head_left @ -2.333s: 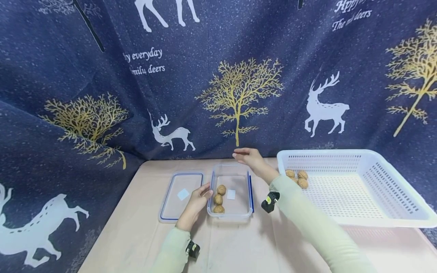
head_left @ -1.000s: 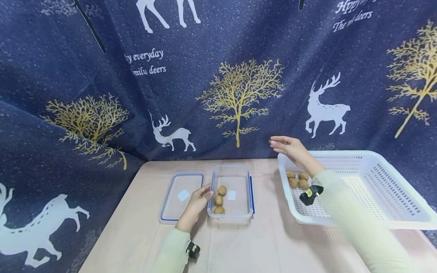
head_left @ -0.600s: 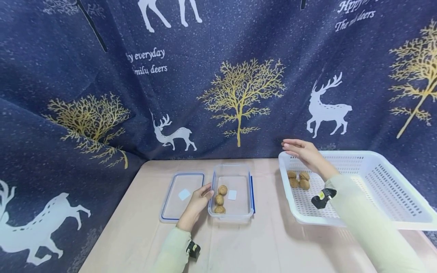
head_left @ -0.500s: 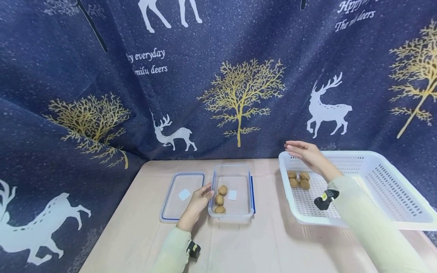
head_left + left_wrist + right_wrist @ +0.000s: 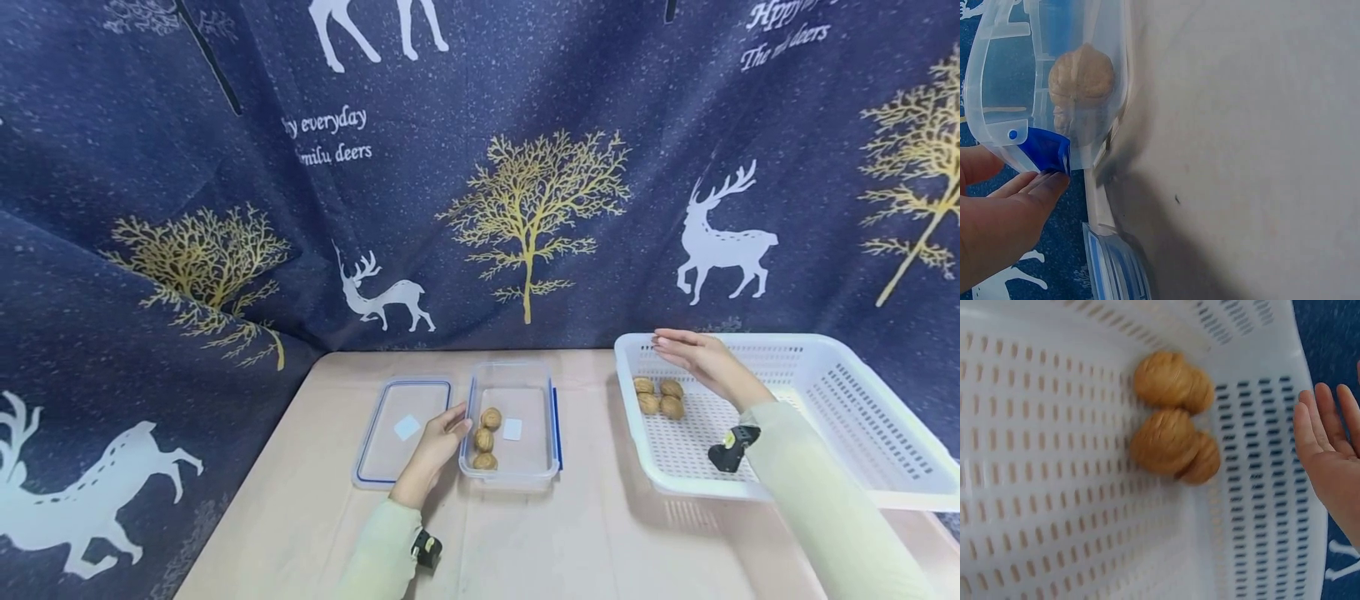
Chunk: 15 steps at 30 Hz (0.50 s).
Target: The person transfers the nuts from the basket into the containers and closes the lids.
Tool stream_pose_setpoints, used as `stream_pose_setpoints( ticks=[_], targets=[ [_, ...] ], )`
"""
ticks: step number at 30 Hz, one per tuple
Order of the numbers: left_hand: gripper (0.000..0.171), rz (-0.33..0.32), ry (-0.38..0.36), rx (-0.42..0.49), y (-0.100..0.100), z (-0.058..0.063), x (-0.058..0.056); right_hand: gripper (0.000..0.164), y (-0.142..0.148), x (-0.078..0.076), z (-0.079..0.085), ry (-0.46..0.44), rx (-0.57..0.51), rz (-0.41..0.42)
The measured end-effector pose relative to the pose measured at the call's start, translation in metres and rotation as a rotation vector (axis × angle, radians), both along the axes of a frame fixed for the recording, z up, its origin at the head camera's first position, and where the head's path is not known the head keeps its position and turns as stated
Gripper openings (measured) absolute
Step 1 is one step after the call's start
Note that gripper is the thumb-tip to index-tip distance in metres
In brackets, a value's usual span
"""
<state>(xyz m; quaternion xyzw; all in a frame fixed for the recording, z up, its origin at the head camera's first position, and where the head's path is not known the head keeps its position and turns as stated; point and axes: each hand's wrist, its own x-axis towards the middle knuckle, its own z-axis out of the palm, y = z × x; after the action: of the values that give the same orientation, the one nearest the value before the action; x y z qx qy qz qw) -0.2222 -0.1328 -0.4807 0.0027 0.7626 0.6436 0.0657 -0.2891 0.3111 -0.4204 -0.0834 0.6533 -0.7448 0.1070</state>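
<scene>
My left hand [image 5: 431, 446] is at the left side of a clear plastic food container [image 5: 525, 458], its fairly straight fingers touching the blue latch [image 5: 1047, 150] that hangs from the outer wall. The thumb lies close to the rim. Inside the container, three walnuts [image 5: 484, 440] line the left wall. My right hand [image 5: 701, 357] hovers over the far left part of a white perforated basket [image 5: 750, 490], fingers extended and nothing in them. Several walnuts [image 5: 1166, 440] cluster in that basket's left corner, just below the hand.
The container's lid [image 5: 381, 482], with a blue seal, lies flat to the left of the container. A pale pink cloth covers the table [image 5: 555, 542]. Behind it hangs a dark blue curtain [image 5: 480, 275] with deer and trees, close to the table's far edge.
My right hand has moved right from above the food container to over the basket, then dipped lower near the walnuts. The left hand and the container have stayed put.
</scene>
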Motion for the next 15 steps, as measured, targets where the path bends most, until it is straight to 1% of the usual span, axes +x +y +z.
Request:
stream_pose_setpoints(
  ticks=[2, 6, 8, 12, 15],
  targets=[
    [0.048, 0.0, 0.001, 0.002, 0.0, 0.0, 0.0, 0.059, 0.006, 0.0, -0.006, 0.007, 0.024, 0.009],
    [0.048, -0.001, -0.003, 0.007, 0.0, 0.0, 0.0, 0.058, 0.017, -0.001, -0.016, 0.031, 0.157, 0.026],
    [0.048, -0.002, -0.005, 0.007, 0.0, 0.001, 0.0, 0.057, 0.022, -0.001, -0.02, 0.026, 0.207, 0.041],
    [0.048, -0.01, -0.004, 0.006, -0.001, 0.0, 0.0, 0.056, 0.029, -0.001, -0.027, 0.005, 0.261, 0.073],
    [0.048, -0.012, -0.002, 0.007, -0.001, -0.001, 0.0, 0.056, 0.033, -0.001, -0.031, -0.007, 0.345, 0.092]
  ],
)
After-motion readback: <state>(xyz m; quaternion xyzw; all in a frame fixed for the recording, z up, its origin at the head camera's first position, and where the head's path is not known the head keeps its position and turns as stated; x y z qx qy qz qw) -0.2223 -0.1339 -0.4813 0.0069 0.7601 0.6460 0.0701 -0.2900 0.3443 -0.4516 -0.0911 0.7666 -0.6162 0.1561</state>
